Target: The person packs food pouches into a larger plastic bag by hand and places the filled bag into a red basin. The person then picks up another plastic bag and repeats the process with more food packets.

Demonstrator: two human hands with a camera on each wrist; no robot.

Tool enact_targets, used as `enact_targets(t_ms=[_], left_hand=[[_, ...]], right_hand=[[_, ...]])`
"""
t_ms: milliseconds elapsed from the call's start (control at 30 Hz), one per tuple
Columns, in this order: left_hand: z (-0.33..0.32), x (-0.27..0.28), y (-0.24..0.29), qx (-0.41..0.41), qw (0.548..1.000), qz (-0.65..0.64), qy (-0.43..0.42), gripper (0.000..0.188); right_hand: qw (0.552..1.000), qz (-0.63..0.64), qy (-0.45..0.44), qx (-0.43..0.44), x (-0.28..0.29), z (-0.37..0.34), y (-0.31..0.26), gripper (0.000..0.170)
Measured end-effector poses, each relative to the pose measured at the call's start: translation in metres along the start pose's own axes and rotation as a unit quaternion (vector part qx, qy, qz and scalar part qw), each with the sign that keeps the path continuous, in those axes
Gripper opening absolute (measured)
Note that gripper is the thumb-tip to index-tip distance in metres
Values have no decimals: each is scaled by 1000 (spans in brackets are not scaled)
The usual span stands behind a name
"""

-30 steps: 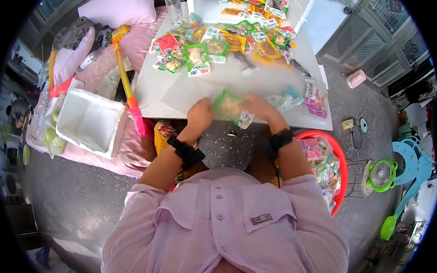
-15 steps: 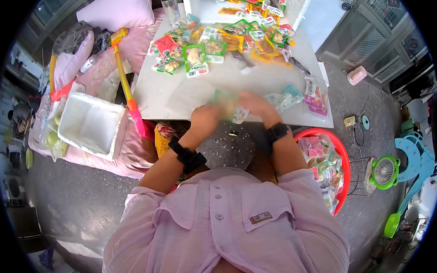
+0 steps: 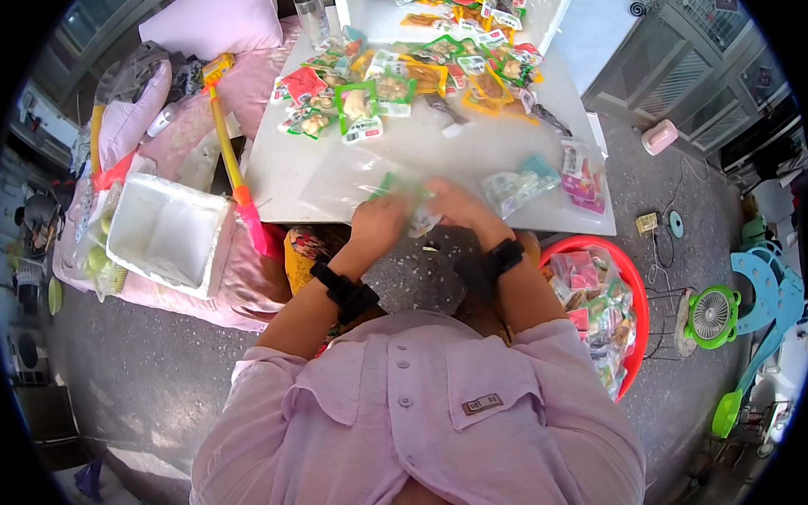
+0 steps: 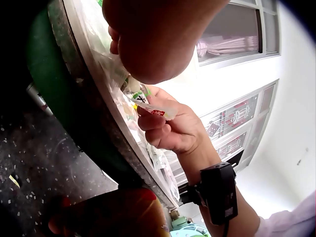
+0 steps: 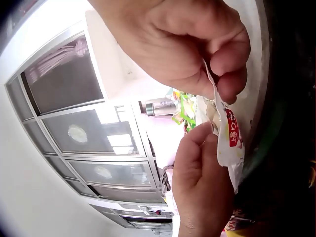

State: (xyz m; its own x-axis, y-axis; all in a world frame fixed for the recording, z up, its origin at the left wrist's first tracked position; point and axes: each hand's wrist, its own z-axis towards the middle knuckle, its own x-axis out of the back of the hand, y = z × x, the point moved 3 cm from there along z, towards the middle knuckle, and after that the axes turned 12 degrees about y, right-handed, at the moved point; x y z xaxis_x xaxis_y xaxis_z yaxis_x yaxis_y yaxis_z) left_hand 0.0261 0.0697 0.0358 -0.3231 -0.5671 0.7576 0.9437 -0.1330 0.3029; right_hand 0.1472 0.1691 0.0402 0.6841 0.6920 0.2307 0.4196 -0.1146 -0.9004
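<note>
A food packet with green edges and a white label end [image 3: 423,223] is held between both hands at the table's near edge. My right hand [image 3: 456,203] pinches its label end, which bears red print [image 5: 231,129] in the right wrist view. My left hand [image 3: 378,222] has its fingers curled at the packet's other side; in the right wrist view its thumb and forefinger meet at the packet. A clear plastic bag [image 3: 335,176] lies on the table just beyond the left hand and overlaps the packet's green part in the head view.
Many colourful food packets [image 3: 359,103] spread over the back of the white table [image 3: 285,168]. Clear packets [image 3: 522,184] and a pink one [image 3: 582,179] lie at right. Below stands a red basin [image 3: 639,307] full of packets. A white foam box [image 3: 163,225] sits on the bed.
The packet has gone from lying broad between the hands to tilted, its green part now beyond the left hand. The right hand has moved slightly left, closer to the left hand.
</note>
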Motion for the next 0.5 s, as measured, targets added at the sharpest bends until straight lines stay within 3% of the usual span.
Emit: enact_targets(t_ms=[33,133,233,333,433,500], left_hand=[[0,1,2,-20,1000,-2,13,15],[5,9,9,-14,1000,-16,14,14],[4,5,6,10,1000,-10,10,13],[2,4,6,17,1000,-13,22,14],[2,5,7,17,1000,-5,11,15],[0,2,7,13,1000,5,4,16]], right_hand=[[1000,7,-26,-8,2,2,-3,24],[989,145,14,12,8,35,29,19],[918,394,43,13,-9,13,20,16],[977,171,126,-33,-5,-21,0,15],[996,60,61,13,2,-19,12,14],[989,128,70,-28,3,-12,27,14]])
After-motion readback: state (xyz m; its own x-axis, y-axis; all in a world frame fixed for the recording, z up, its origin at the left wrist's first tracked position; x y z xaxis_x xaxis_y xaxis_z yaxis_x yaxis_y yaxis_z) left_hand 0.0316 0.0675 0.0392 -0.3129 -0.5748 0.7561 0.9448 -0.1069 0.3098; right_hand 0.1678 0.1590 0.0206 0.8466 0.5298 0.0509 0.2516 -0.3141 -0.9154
